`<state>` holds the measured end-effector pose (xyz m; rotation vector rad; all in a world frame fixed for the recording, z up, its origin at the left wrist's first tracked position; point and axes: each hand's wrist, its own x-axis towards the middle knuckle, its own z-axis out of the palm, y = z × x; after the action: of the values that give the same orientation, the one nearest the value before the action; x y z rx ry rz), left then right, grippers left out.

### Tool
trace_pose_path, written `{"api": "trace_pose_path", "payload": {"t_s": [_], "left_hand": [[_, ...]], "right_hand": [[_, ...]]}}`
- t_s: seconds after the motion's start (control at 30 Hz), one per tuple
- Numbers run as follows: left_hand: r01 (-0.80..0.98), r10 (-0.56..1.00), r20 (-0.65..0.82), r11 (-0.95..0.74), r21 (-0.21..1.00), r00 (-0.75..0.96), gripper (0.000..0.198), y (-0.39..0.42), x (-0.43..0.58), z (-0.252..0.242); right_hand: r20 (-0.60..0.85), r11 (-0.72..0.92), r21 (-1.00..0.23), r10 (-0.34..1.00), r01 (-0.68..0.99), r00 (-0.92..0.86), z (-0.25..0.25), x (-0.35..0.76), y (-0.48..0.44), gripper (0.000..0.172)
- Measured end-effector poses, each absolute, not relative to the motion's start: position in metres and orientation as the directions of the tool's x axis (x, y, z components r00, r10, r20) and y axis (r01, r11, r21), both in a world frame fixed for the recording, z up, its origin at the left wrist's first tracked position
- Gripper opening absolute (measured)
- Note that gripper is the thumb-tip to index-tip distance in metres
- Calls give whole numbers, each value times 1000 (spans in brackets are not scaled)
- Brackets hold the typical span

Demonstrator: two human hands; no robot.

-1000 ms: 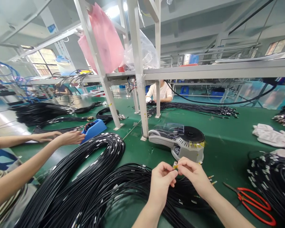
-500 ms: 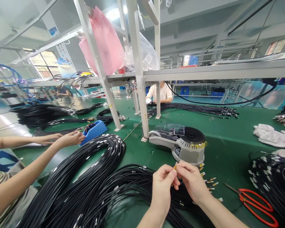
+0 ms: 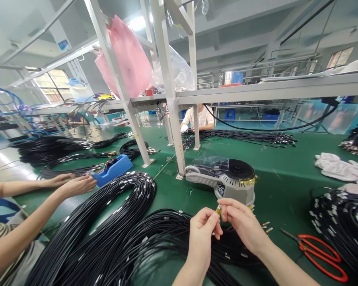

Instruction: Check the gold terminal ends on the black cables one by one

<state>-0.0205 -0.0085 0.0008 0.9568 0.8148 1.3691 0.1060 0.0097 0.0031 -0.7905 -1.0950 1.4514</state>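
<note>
pink bag, clear bag, crumpled white gloves

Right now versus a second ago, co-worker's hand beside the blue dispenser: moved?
Yes: the co-worker's nearer hand has shifted left in view, away from the slanted white post.

Left hand, right hand lower centre; tape dispenser just behind, on table. Cable bundles lower left to lower centre. Lower right: scissors, coiled cables to their right, gloves behind.
</note>
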Motion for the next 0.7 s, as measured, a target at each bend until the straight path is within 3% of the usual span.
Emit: {"api": "trace_pose_path", "payload": {"t_s": [0.2,0.37,0.5,0.7], "left_hand": [[-396,994,50,-7,918,97,23,-9,-20,2],[-387,976,32,55,920,214,26,-6,-24,3],[-385,932,-2,151,910,362,28,-6,-29,7],[-414,878,-51,275,868,476,29,-2,-34,3]], "right_hand": [[227,198,-968,953,-151,-202,8,103,9,12],[275,251,-959,935,-130,-225,1,108,13,11],[283,252,-958,910,-137,-303,2,112,13,19],[354,369,-929,891,0,-282,7,111,9,25]]}}
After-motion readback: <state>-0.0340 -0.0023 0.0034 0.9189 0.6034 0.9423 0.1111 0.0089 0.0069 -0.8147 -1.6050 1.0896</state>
